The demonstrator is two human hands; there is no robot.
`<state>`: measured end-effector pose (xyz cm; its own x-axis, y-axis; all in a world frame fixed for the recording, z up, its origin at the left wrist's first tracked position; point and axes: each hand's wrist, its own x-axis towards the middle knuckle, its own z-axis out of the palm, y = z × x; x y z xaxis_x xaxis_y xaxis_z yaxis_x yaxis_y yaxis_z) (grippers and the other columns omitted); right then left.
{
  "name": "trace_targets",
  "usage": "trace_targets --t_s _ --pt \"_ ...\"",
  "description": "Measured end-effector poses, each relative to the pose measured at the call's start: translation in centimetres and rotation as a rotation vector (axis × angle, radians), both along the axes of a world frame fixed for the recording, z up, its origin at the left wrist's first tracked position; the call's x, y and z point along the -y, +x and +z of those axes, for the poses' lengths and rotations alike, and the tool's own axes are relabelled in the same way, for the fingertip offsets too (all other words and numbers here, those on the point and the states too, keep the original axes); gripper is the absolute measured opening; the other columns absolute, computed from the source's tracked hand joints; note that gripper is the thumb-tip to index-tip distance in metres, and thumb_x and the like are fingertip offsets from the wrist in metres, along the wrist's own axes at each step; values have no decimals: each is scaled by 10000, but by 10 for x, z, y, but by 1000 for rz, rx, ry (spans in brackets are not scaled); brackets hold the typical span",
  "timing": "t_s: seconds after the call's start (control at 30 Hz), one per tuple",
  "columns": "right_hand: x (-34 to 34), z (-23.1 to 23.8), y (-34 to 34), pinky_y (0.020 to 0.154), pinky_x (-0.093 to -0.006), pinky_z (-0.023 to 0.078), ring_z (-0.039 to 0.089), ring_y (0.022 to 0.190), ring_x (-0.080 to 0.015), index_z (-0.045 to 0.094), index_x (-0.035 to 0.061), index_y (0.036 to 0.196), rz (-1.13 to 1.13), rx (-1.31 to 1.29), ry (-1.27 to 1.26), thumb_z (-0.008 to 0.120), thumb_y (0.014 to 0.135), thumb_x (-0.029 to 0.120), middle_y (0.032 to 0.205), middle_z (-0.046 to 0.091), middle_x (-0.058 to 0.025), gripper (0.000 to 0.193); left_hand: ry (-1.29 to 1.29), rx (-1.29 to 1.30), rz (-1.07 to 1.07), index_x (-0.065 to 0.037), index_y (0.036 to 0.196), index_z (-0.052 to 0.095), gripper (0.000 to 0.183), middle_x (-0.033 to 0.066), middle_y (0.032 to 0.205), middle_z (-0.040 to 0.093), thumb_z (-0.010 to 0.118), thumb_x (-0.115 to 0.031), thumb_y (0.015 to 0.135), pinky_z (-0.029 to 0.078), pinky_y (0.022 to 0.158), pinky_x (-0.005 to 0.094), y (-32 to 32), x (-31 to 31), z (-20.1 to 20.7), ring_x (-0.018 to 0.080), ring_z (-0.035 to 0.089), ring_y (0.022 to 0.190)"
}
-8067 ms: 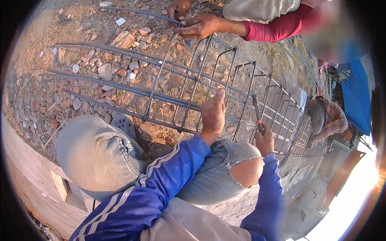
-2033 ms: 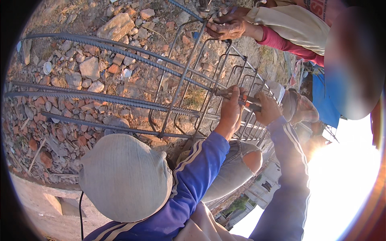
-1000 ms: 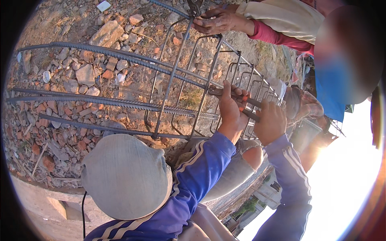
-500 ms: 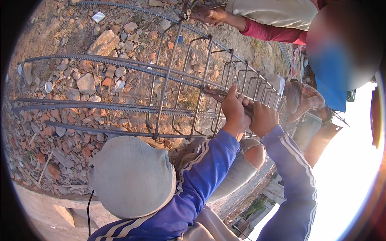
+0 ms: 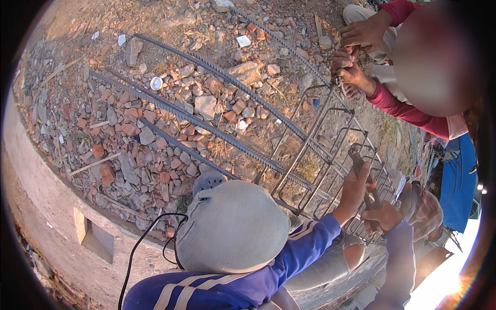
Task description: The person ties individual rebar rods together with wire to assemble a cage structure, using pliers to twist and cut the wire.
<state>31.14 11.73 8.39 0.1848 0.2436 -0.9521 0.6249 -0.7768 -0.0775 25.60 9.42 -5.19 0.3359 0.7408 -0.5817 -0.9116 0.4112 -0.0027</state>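
Both my hands are on a pair of pliers (image 5: 356,158) with dark and orange handles. My left hand (image 5: 350,192) wraps around them nearer the jaws. Lower on the handles is my right hand (image 5: 384,215), its fingers closed. The jaws are over the steel rebar cage (image 5: 248,94), a frame of long ribbed bars with square stirrups; whether they touch a bar or hold wire I cannot tell. Across the cage, a co-worker's hands (image 5: 354,62) are at a corner where a stirrup meets a bar. What those fingers hold is too small to make out.
Brick rubble and stones (image 5: 206,106) cover the ground under the protruding bar ends. My grey-trousered knee (image 5: 232,227) rises at the front, beside a black cable (image 5: 135,254). A low concrete wall (image 5: 51,181) curves along the left. Another person (image 5: 426,206) is at the cage's far right end.
The view has swung, so the cage and hands appear farther right. The plier jaws have come away from the stirrup joint where they were. Both of the co-worker's hands now show.
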Motion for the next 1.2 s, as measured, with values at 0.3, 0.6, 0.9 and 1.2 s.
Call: trace_targets --t_s 0.3,0.6,0.9,1.2 --pt "65 5 38 461 -282 471 621 543 -161 613 -2 926 -250 184 299 597 871 246 670 630 -94 255 439 -687 -377 11 1154 549 371 159 686 604 414 -299 1001 504 559 407 27 20 -2 307 636 606" --pt "192 -86 176 771 -461 478 634 885 -386 569 24 1114 24 863 466 574 889 336 904 662 -194 385 638 -568 -439 -6 1057 607 378 -11 684 482 410 -327 1027 398 537 236 91 72 1 68 446 610" --pt "250 -145 191 853 -420 465 606 960 -346 523 -5 1264 30 746 1147 603 913 292 1029 612 -192 467 798 -495 -540 -68 1256 561 463 -9 1024 565 346 -412 1032 418 793 259 130 96 -31 94 507 965" --pt "166 -89 186 748 -322 499 665 851 -260 627 -39 1073 -98 3 1170 526 909 47 939 676 -173 211 818 -624 -360 -67 1397 430 547 81 1271 519 308 -452 1028 420 932 296 154 99 -21 149 505 1111"
